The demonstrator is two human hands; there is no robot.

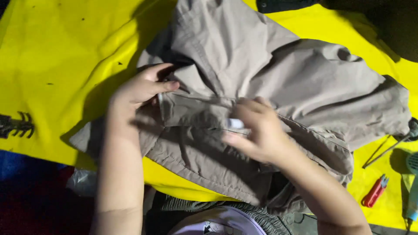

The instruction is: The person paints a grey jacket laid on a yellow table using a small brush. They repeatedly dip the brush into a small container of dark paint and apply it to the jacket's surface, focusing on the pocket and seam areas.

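- Two hands work one crumpled grey-brown garment (261, 78), a thin woven cloth with stitched seams, spread over a smooth yellow sheet (52, 65).
- My left hand (141, 89) pinches the cloth at a zipper edge, fingers narrow.
- My right hand (257, 130) presses the waistband, loosely curled around a small pale object (236, 124); I cannot tell what.
- A red plastic tool (375, 191) and thin metal rod (383, 152) lie to the right, apart.

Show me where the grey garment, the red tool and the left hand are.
grey garment (305, 82): head view, on its creased upper cloth.
red tool (375, 192): head view, on its red body.
left hand (141, 89): head view, on its back.
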